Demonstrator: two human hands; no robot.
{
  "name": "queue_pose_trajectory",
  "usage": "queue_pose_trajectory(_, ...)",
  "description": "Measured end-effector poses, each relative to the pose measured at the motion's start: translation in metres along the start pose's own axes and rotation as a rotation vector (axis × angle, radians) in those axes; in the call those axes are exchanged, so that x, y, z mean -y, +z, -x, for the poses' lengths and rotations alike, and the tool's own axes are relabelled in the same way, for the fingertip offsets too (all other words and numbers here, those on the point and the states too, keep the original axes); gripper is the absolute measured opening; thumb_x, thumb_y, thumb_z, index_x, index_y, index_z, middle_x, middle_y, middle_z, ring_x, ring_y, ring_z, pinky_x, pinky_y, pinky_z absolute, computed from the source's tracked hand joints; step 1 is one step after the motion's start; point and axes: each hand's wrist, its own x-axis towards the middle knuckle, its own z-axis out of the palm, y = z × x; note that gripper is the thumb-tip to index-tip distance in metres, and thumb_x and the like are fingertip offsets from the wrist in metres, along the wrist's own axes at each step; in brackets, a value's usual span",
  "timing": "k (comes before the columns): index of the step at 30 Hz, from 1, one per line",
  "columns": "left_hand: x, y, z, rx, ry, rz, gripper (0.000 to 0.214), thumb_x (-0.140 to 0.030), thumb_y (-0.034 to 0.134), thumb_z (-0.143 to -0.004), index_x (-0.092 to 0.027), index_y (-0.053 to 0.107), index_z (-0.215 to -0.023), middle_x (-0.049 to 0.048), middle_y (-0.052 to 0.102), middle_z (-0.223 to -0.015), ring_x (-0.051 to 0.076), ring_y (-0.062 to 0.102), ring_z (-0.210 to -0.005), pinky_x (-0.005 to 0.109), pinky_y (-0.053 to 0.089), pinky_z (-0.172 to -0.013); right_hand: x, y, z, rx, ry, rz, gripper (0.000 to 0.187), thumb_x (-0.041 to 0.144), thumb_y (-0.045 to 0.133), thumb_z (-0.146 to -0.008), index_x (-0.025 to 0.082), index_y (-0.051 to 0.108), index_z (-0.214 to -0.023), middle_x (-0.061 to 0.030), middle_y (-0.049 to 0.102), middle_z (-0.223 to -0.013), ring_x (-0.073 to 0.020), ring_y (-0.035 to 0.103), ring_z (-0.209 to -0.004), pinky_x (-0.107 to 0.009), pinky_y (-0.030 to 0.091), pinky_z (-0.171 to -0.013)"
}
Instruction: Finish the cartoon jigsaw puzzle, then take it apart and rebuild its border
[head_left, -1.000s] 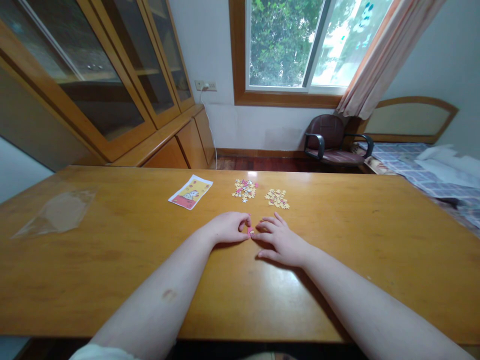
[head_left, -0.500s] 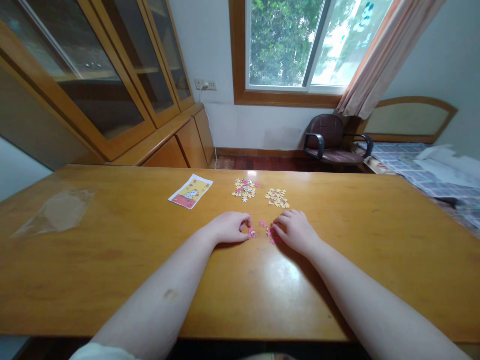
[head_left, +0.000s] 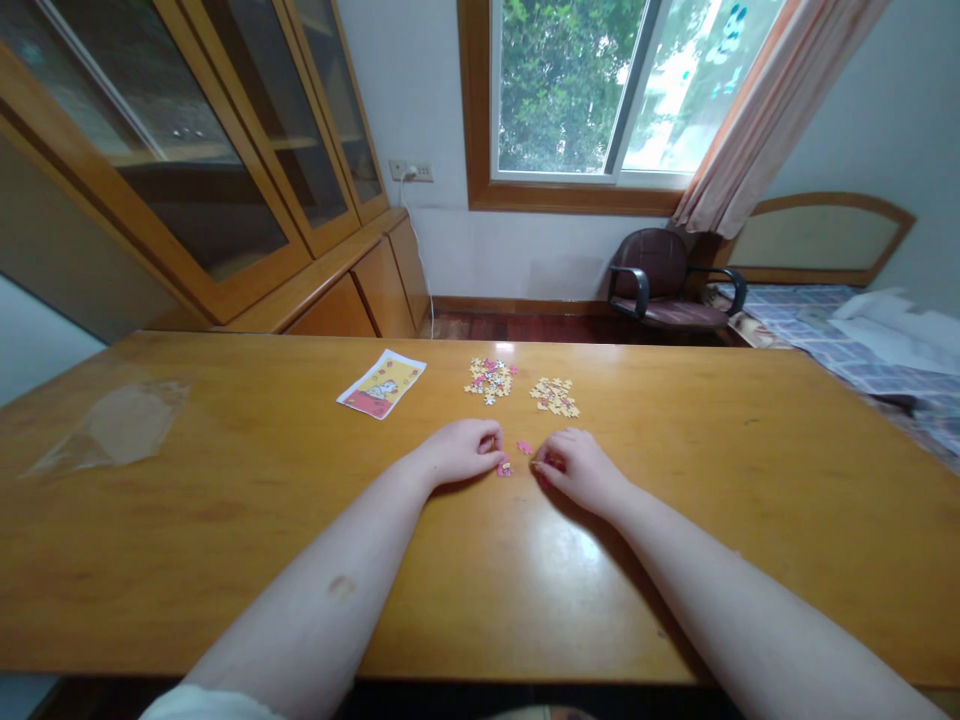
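Curled beside a small pink jigsaw puzzle piece cluster (head_left: 505, 468), my left hand (head_left: 466, 450) is closed, with its thumb and fingertips at the cluster's left edge. Across a small gap, my right hand (head_left: 581, 468) pinches a jigsaw puzzle piece (head_left: 535, 464) between thumb and fingers. More pink pieces (head_left: 544, 481) lie under that hand, mostly hidden. Between the two hands rests a loose pink piece (head_left: 524, 447) on the table.
Beyond my hands lie a mixed pile of pieces (head_left: 490, 379) and a mostly yellow pile (head_left: 555, 397). A printed picture card (head_left: 383, 384) is to their left. A clear plastic bag (head_left: 112, 425) lies far left on the wooden table (head_left: 450, 590). A chair (head_left: 656, 275) stands behind.
My right hand has shifted slightly left and curled into a pinch with a puzzle piece, covering more of the pink pieces. The left hand has barely moved, its thumb still at the cluster.
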Motion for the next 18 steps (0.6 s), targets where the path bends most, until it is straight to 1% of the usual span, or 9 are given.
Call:
queue_pose_trajectory(2,0.000,0.000,-0.001,-0.007,0.006,-0.004,0.018,-0.039,0.056,-0.080,-0.020,0.057,-0.078,-0.0025,0.056,-0.067,0.013,0.048,-0.060,0.025,0.030,-0.053,-0.004,0.001,-0.002,-0.040,0.081,-0.079,0.008,0.024,0.063,-0.084,0.019,0.069,-0.083,-0.0015,0.067,-0.075,-0.0153,0.058,-0.071,-0.028,0.042,-0.071)
queue_pose_trajectory(5,0.002,0.000,-0.002,-0.015,0.008,-0.031,0.016,-0.036,0.056,-0.081,-0.021,0.058,-0.078,-0.0021,0.057,-0.068,0.014,0.050,-0.062,0.025,0.031,-0.054,-0.017,0.002,-0.005,-0.097,0.195,-0.127,0.018,0.025,0.062,-0.084,0.021,0.070,-0.099,-0.0022,0.071,-0.083,-0.0158,0.062,-0.073,-0.027,0.045,-0.070)
queue_pose_trajectory(8,0.003,0.001,-0.003,-0.031,-0.001,-0.068,0.015,-0.035,0.055,-0.081,-0.021,0.058,-0.077,-0.0017,0.059,-0.069,0.014,0.051,-0.062,0.025,0.031,-0.055,-0.028,-0.002,-0.009,-0.071,0.262,-0.029,0.016,0.027,0.062,-0.085,0.022,0.073,-0.094,-0.0037,0.073,-0.088,-0.0187,0.064,-0.084,-0.029,0.046,-0.076)
queue_pose_trajectory(11,0.005,0.002,-0.004,-0.035,0.000,-0.093,0.014,-0.034,0.055,-0.082,-0.021,0.058,-0.078,-0.0012,0.061,-0.071,0.015,0.052,-0.063,0.025,0.032,-0.056,-0.026,-0.012,-0.010,-0.060,0.267,0.143,0.019,0.032,0.060,-0.087,0.024,0.075,-0.098,-0.0060,0.072,-0.099,-0.0211,0.063,-0.096,-0.031,0.044,-0.083)
queue_pose_trajectory(13,0.006,0.002,-0.004,-0.040,0.007,-0.106,0.014,-0.034,0.054,-0.083,-0.021,0.059,-0.079,-0.0009,0.062,-0.072,0.015,0.053,-0.064,0.025,0.033,-0.056,-0.017,-0.020,-0.006,-0.014,0.244,0.257,0.023,0.035,0.057,-0.090,0.024,0.075,-0.099,-0.0069,0.071,-0.103,-0.0216,0.063,-0.097,-0.031,0.043,-0.083)
queue_pose_trajectory(15,0.006,0.002,-0.004,-0.044,0.010,-0.120,0.015,-0.034,0.053,-0.084,-0.021,0.060,-0.081,-0.0008,0.062,-0.072,0.015,0.053,-0.063,0.025,0.033,-0.056,-0.006,-0.027,-0.001,0.095,0.187,0.346,0.024,0.037,0.056,-0.090,0.024,0.076,-0.090,-0.0062,0.072,-0.096,-0.0217,0.063,-0.091,-0.031,0.041,-0.080)
queue_pose_trajectory(18,0.006,0.002,-0.004,-0.047,0.005,-0.136,0.015,-0.033,0.053,-0.084,-0.021,0.061,-0.082,-0.0006,0.063,-0.073,0.015,0.054,-0.064,0.025,0.033,-0.057,0.006,-0.032,0.006,0.187,0.183,0.426,0.022,0.035,0.058,-0.089,0.024,0.077,-0.085,-0.0063,0.072,-0.092,-0.0224,0.063,-0.089,-0.031,0.039,-0.076)
